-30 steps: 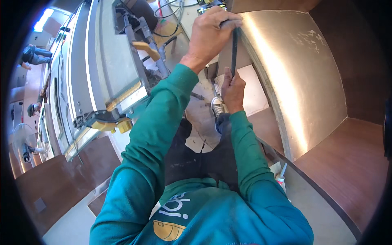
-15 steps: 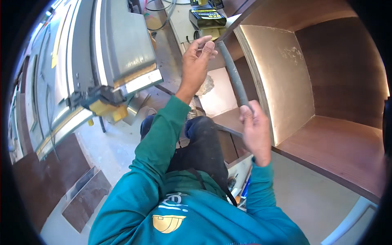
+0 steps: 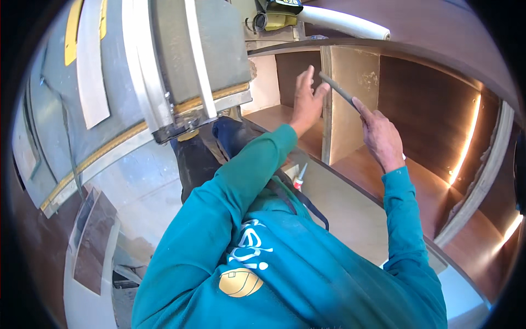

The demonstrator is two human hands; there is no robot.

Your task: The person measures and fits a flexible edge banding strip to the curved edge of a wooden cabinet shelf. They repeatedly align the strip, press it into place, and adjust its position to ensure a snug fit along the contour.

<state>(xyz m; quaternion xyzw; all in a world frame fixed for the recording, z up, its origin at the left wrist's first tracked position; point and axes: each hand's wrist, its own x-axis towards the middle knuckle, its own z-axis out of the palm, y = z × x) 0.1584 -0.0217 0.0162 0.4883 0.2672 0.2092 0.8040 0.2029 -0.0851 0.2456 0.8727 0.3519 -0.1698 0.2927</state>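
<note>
My right hand (image 3: 384, 138) is wrapped around the near end of a long grey bar (image 3: 339, 90) shaped like a file. The bar slants up and to the left, its free end close to the front edge of a pale upright divider (image 3: 355, 104) in a brown wooden cabinet. I cannot tell whether it touches that edge. My left hand (image 3: 308, 104) is raised just left of the bar's tip. Its fingers and thumb are spread and hold nothing.
Lit brown compartments (image 3: 427, 104) of the cabinet stretch to the right. At the left stands a machine table (image 3: 203, 60) with metal rails. A white roll (image 3: 345, 22) lies at the back. A red-and-white tube with a pointed nozzle (image 3: 298, 180) is near my waist.
My view has swung, showing more of the cabinet at the right. The right hand still holds the bar, now seen more foreshortened. My left hand stays open near its tip.
</note>
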